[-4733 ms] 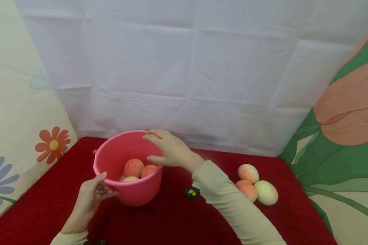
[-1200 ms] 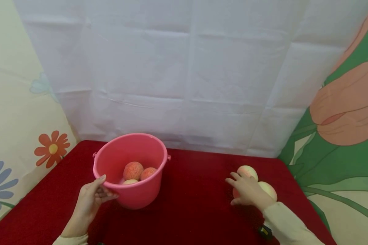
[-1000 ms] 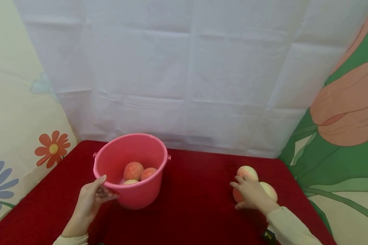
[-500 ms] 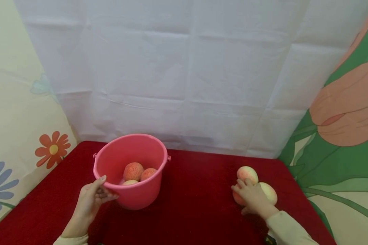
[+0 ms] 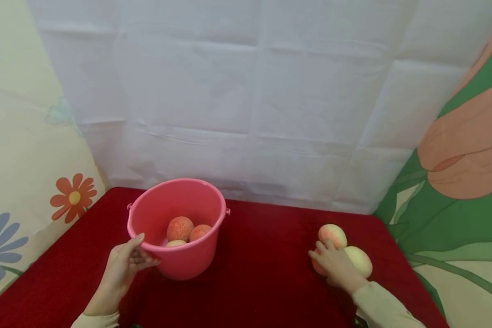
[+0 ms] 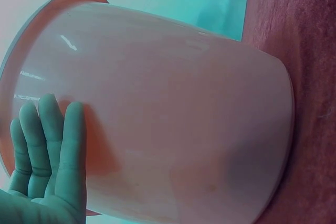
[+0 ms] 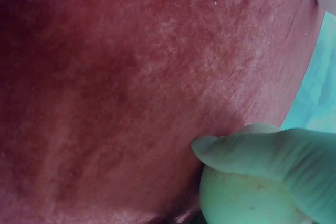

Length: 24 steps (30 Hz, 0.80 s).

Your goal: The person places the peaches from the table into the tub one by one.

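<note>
A pink bucket (image 5: 188,262) stands on the red cloth at left, tilted view into its mouth. My left hand (image 5: 120,269) grips its near-left rim, thumb over the edge; in the left wrist view the fingers (image 6: 73,150) lie along the outer wall. Inside are two reddish peaches (image 5: 180,228) and a paler one (image 5: 175,243), partly hidden. At right, my right hand (image 5: 338,266) holds a reddish peach (image 5: 317,268), mostly covered by the hand. The right wrist view shows my thumb (image 7: 236,153) across that peach (image 7: 241,198). Touching close by are a pale-and-pink peach (image 5: 333,236) and a larger pale peach (image 5: 360,262).
Red cloth (image 5: 262,255) covers the table between bucket and peaches. A white sheet (image 5: 250,114) hangs behind the table's back edge. Flower-printed panels (image 5: 467,218) flank both sides. The bucket has a handle knob (image 5: 228,212) on its right rim.
My right hand has gone from the bucket's far rim to the peaches at right, then settled lower over the reddish one, its fingers closing around it. My left hand keeps its grip on the bucket.
</note>
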Tool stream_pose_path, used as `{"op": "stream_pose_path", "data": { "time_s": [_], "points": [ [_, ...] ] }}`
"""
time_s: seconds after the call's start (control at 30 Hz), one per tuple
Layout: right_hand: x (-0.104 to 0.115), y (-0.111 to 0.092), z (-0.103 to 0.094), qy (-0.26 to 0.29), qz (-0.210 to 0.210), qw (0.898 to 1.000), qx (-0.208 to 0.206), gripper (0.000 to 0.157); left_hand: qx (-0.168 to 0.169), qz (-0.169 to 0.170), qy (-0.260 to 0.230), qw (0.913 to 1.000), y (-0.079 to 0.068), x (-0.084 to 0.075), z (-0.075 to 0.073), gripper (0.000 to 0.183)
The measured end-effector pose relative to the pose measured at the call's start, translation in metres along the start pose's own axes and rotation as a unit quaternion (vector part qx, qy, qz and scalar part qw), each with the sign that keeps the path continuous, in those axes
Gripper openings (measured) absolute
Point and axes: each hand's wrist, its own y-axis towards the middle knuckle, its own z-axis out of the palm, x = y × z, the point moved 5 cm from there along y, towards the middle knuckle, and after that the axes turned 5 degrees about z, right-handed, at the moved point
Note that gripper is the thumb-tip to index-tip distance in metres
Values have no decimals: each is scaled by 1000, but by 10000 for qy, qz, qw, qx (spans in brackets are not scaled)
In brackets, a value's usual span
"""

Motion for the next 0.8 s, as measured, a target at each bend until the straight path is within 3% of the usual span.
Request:
{"op": "stream_pose_path", "data": {
  "time_s": [0.3,0.5,0.8],
  "points": [
    [0,2,1,-42,-130,9997,-215,54,-21,102,-9,9999,0,0,-1,45],
    [-1,2,-2,-11,-292,9989,-378,55,-3,101,-11,9999,1,1,-1,45],
    [0,2,-4,192,-185,9983,-519,55,71,45,65,9999,1,-1,0,45]
  ]
}}
